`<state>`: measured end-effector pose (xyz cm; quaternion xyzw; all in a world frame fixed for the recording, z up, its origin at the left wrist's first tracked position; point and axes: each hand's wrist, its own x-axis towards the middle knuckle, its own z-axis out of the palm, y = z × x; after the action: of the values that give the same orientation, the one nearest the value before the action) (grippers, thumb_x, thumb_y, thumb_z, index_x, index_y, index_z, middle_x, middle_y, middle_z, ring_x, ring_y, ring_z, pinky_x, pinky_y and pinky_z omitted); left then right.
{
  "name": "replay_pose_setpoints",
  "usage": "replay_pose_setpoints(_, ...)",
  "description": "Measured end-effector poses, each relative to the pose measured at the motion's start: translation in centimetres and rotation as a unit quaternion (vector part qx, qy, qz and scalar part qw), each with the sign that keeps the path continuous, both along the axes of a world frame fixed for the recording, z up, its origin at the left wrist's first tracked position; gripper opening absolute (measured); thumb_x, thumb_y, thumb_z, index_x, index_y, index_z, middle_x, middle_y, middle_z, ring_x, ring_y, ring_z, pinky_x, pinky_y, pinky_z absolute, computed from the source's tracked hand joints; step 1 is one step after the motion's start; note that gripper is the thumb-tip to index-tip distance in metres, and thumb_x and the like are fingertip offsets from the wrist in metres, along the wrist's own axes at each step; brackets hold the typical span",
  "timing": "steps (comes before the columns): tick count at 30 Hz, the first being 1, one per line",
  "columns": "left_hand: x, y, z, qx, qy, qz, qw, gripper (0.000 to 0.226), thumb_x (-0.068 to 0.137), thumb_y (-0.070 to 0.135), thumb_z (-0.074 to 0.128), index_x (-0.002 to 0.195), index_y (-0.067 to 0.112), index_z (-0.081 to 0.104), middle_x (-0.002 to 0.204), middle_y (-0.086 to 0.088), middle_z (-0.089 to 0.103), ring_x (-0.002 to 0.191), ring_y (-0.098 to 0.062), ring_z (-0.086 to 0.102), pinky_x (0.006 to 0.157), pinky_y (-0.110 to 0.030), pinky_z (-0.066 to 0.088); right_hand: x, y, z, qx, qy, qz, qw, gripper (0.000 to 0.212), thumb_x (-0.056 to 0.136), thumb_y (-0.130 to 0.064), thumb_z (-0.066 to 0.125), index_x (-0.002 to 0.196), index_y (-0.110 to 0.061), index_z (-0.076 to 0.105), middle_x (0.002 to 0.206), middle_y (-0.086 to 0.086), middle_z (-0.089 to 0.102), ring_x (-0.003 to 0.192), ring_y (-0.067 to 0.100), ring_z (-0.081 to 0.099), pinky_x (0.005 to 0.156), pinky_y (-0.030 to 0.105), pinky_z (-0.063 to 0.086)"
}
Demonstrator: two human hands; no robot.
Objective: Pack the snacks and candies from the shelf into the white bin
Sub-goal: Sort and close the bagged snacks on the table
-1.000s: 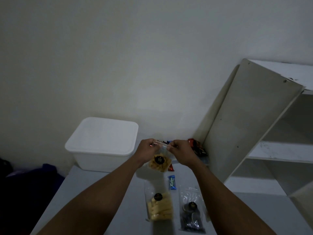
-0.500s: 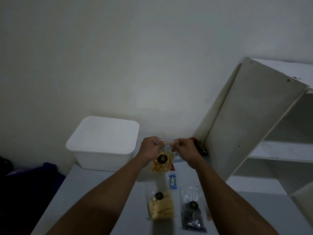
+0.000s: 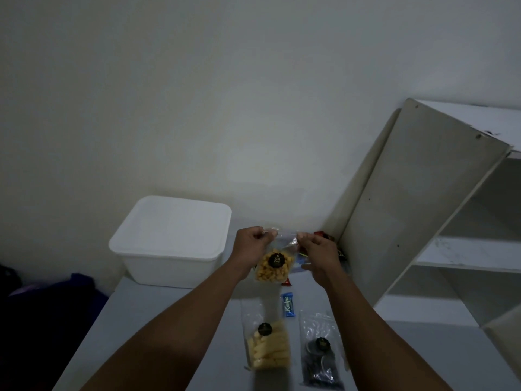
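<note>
White bin (image 3: 169,266), lidded; clear bag of yellow puffs (image 3: 273,268), top pinched between left hand (image 3: 249,246) and right hand (image 3: 320,253)

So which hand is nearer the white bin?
Left. The left hand, pinching the snack bag, is just beside the white bin; the right hand is farther, by the shelf.

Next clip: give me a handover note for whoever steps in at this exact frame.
Left hand and right hand each pinch a top corner of the bag of yellow puffs, held above the table.
White bin sits left, its top looks lidded; contents unseen.
On the table: bag of pale sticks, bag of dark cookies, blue bar; red wrappers beside the shelf.
Done: none visibly packed.
Left: open the bin, pack everything.
</note>
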<state>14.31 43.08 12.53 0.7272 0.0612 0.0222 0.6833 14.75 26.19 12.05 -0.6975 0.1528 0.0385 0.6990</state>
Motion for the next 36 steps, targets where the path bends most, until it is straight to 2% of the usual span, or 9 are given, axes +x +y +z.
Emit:
replay_pose_setpoints(2,0.1,0.5,0.1,-0.025,0.005,0.004,1.0,0.011,0.087,0.018,0.071,0.09,0.008,0.074,0.077,0.001,0.07,0.072,-0.008,0.063,0.053,-0.01,0.047,0.2,-0.4,0.0,-0.001,0.008,-0.003,1.0,0.022,0.089,-0.028,0.068,0.1,-0.01,0.072,0.098,0.009,0.074,0.093,0.027,0.066,0.081,0.047,0.052)
replay_pose_setpoints(7,0.0,1.0,-0.3,-0.075,0.012,0.04,0.996,0.005,0.089,0.014,0.067,0.09,0.012,0.071,0.088,-0.005,0.074,0.079,-0.014,0.067,0.067,-0.02,0.053,0.4,-0.5,-0.2,-0.041,-0.011,0.027,0.999,0.018,0.09,-0.025,0.067,0.094,-0.007,0.071,0.086,0.01,0.074,0.084,0.028,0.064,0.058,0.034,0.045)
replay_pose_setpoints(12,0.4,1.0,-0.8,0.04,-0.019,-0.008,0.999,0.014,0.096,0.018,0.057,0.091,0.01,0.068,0.09,-0.005,0.071,0.088,-0.019,0.066,0.081,-0.031,0.052,0.0,0.6,1.5,-0.196,-0.145,0.139,0.96,0.029,0.084,-0.024,0.074,0.11,-0.014,0.069,0.103,0.005,0.069,0.093,0.02,0.069,0.081,0.035,0.059)
replay_pose_setpoints(14,0.3,0.8,-0.8,0.07,-0.033,-0.022,0.997,0.014,0.095,0.019,0.059,0.091,0.011,0.069,0.092,-0.005,0.072,0.091,-0.02,0.067,0.085,-0.033,0.052,0.2,1.6,2.2,-0.241,-0.165,0.187,0.938,0.018,0.087,-0.021,0.071,0.101,-0.01,0.073,0.097,0.006,0.073,0.089,0.017,0.07,0.08,0.031,0.058)
replay_pose_setpoints(17,0.1,0.8,-0.9,0.053,-0.048,-0.034,0.997,0.012,0.093,0.017,0.062,0.089,0.013,0.073,0.092,-0.003,0.075,0.092,-0.018,0.069,0.086,-0.032,0.054,0.9,2.3,2.6,-0.295,-0.177,0.205,0.916,0.013,0.089,-0.021,0.069,0.089,-0.011,0.075,0.086,0.007,0.074,0.084,0.021,0.069,0.077,0.039,0.057)
replay_pose_setpoints(23,-0.2,1.0,-1.4,0.042,-0.05,-0.048,0.997,0.017,0.093,0.014,0.061,0.083,0.019,0.073,0.09,0.0,0.075,0.089,-0.015,0.07,0.086,-0.031,0.056,0.6,2.6,2.1,-0.323,-0.16,0.238,0.902,0.019,0.094,-0.015,0.06,0.085,-0.002,0.07,0.081,0.013,0.069,0.072,0.014,0.057,0.068,0.031,0.047)
replay_pose_setpoints(27,-0.3,0.1,-2.9,0.048,-0.025,-0.01,0.998,0.017,0.093,0.016,0.06,0.085,0.015,0.075,0.089,0.0,0.075,0.089,-0.017,0.07,0.084,-0.033,0.055,-0.2,2.2,1.5,-0.351,-0.136,0.249,0.892,0.02,0.097,-0.017,0.055,0.085,-0.006,0.067,0.077,0.008,0.062,0.07,0.014,0.053,0.061,0.026,0.041)
replay_pose_setpoints(32,-0.5,0.1,-4.7,0.03,0.033,0.057,0.997,0.015,0.095,0.022,0.06,0.093,0.015,0.073,0.093,-0.004,0.072,0.089,-0.019,0.066,0.073,-0.027,0.049,-2.2,-0.4,-1.1,-0.358,-0.082,0.25,0.896,0.02,0.099,-0.02,0.052,0.087,-0.011,0.063,0.08,0.004,0.061,0.074,0.014,0.057,0.064,0.023,0.045)
replay_pose_setpoints(36,-1.7,-1.0,-6.6,0.011,0.069,0.056,0.996,0.016,0.095,0.019,0.059,0.084,0.019,0.071,0.089,-0.003,0.071,0.087,-0.02,0.064,0.08,-0.033,0.051,-3.5,-2.2,-4.2,-0.347,-0.052,0.204,0.914,0.029,0.096,-0.022,0.058,0.068,-0.014,0.057,0.066,0.0,0.057,0.061,0.01,0.054,0.059,0.019,0.043)
